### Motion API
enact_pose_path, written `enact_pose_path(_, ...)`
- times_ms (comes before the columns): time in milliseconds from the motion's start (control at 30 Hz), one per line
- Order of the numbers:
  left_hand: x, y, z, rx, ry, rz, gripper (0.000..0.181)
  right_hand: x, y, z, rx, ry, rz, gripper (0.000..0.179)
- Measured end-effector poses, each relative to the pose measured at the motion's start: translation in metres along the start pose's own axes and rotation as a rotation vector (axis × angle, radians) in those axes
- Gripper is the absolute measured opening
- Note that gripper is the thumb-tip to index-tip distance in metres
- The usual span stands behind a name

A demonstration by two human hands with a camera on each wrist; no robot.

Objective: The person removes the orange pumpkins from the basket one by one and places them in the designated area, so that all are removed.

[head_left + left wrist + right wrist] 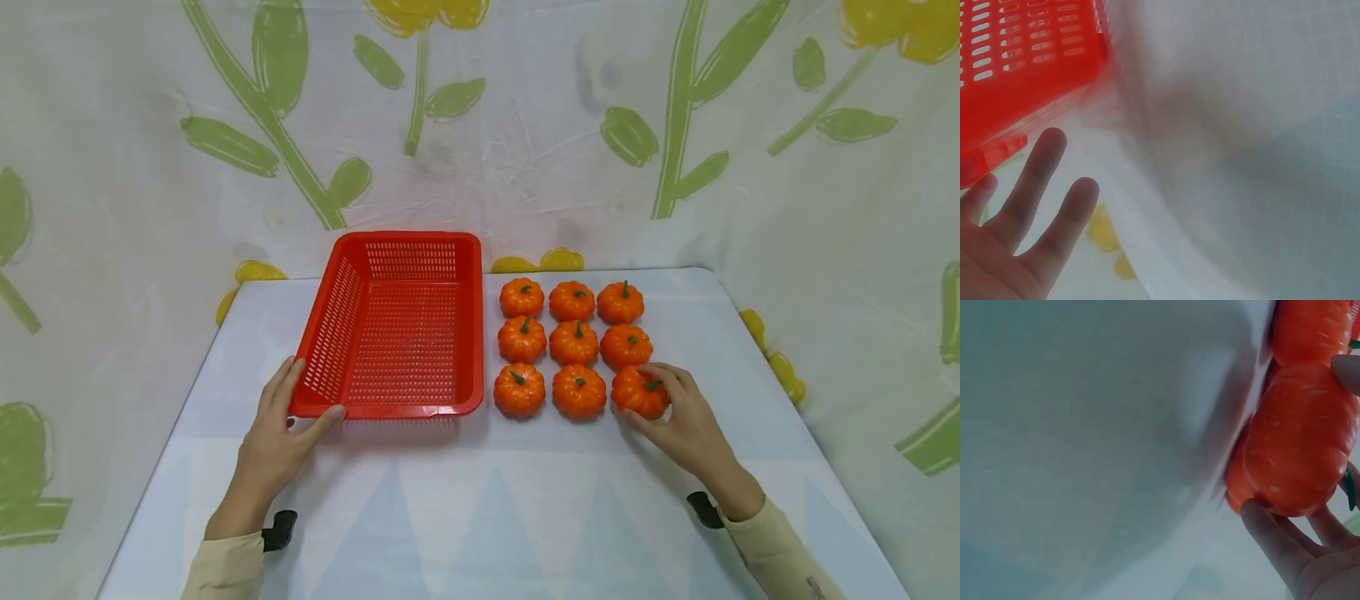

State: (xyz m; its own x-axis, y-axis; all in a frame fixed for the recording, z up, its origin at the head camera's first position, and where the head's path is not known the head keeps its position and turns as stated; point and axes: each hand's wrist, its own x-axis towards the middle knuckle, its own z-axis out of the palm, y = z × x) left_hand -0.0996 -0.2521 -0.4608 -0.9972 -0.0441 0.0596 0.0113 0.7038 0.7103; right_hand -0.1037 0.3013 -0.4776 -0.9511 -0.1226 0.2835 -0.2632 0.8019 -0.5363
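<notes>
A red plastic basket [405, 411] with slotted walls sits on the table, nothing in it. My left hand [279, 442] touches its near left corner, thumb at the front rim and fingers along the left side. In the left wrist view, the fingers [1038, 162] are straight and spread beside the basket wall [1029, 75]. My right hand [686, 425] grips the small orange pumpkin [637, 393] at the near right of a group, thumb in front and fingers behind. Its green stem [1350, 487] shows between the fingers in the right wrist view.
Several more orange pumpkins stand in rows right of the basket, such as one pumpkin [579, 392] beside the gripped one and another pumpkin [627, 347] behind it. A flower-patterned curtain [525, 167] hangs behind the white table [480, 517].
</notes>
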Motion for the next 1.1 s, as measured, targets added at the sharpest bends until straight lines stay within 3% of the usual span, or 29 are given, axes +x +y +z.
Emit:
enact_pose_path(367,0.005,0.005,0.003,0.037,-0.034,-0.01,0.097,-0.007,0.012,0.008,0.0,-0.038,0.049,0.069)
enact_pose_path(867,0.003,-0.003,-0.003,0.03,-0.034,-0.022,0.098,-0.005,0.008,0.011,-0.016,-0.099,0.074,0.073)
enact_pose_path(1100,0.0,-0.002,-0.002,0.019,-0.028,-0.006,0.097,-0.003,0.001,-0.001,-0.059,-0.052,0.014,0.079)
